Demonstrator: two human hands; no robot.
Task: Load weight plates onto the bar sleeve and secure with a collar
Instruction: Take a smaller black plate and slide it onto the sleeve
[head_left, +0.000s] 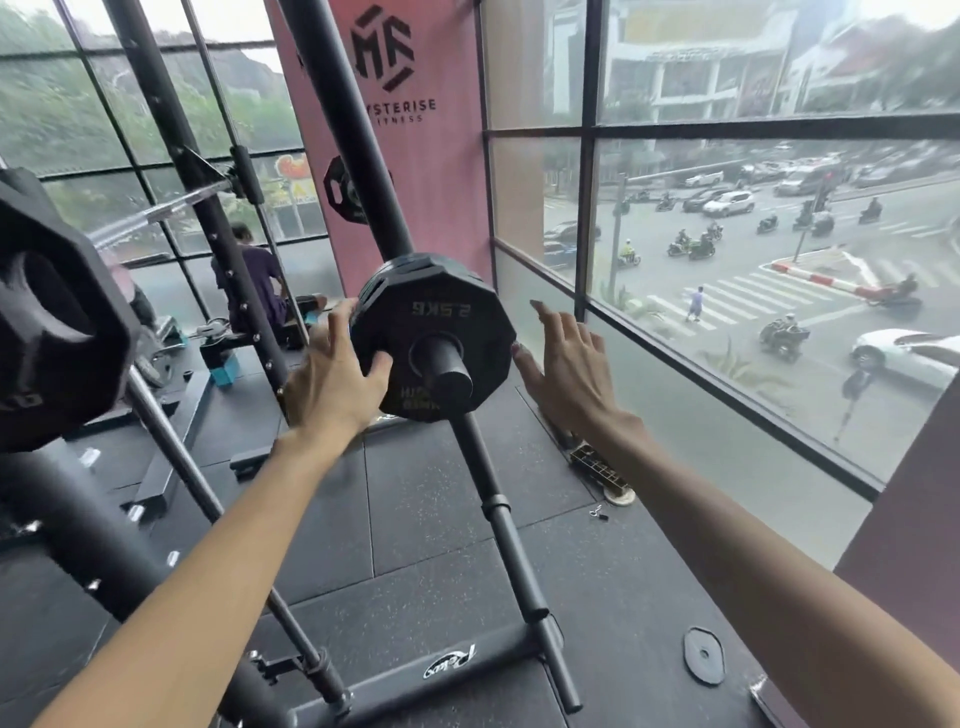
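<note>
Far left, near: a large black plate (57, 312) fills the frame edge, with a chrome bar (161, 208) running up and right behind it towards the rack upright (208, 218). Far behind the upright, a seated person (260, 280) faces away.

Centre: the left hand (332, 379) holds the left rim of the 2.5 kg plate (441, 312), thumb laid on the front face and fingers curled over the edge. The plate sits on the black bar sleeve (449, 376), whose end projects through the centre hole towards the viewer; the rim of another plate shows directly behind it. The sleeve belongs to a slanted black post (358, 135) that stands before a pink banner (441, 171).

Right of centre: the right hand (563, 364) is spread just beside the plate's right rim, fingers straight and apart, grasping nothing; whether the thumb tip touches the rim cannot be told.

Right, near: a small black plate (704, 654) lies flat on the rubber floor (441, 519). Far right: the window (587, 156) overlooks a street.
</note>
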